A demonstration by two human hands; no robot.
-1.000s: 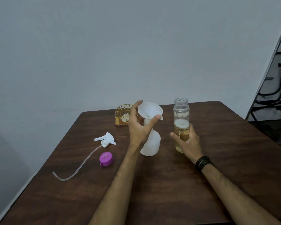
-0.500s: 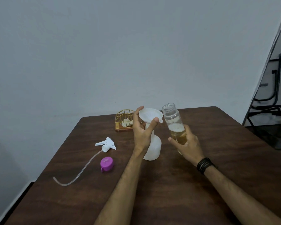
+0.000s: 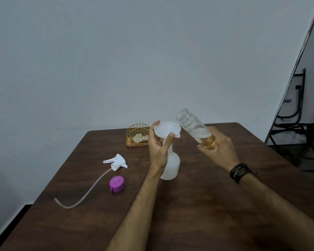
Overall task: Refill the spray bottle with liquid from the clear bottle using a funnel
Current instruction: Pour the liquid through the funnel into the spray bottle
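A white spray bottle (image 3: 171, 166) stands uncapped on the brown table (image 3: 198, 205), with a white funnel (image 3: 167, 129) seated in its neck. My left hand (image 3: 159, 147) holds the funnel's rim between thumb and fingers. My right hand (image 3: 217, 148) grips the lower half of the clear bottle (image 3: 194, 128), which holds yellowish liquid. The bottle is lifted off the table and tilted left, its open mouth above the funnel's right edge. No liquid is seen leaving it.
The white trigger head (image 3: 116, 161) with its long clear tube lies at the left, beside a purple cap (image 3: 117, 183). A gold wire holder (image 3: 137, 135) stands behind the funnel. A black metal frame (image 3: 297, 113) is off the table's right side.
My right hand has lifted the clear bottle from the table and tilted it step by step toward the funnel. My left hand has stayed on the funnel.
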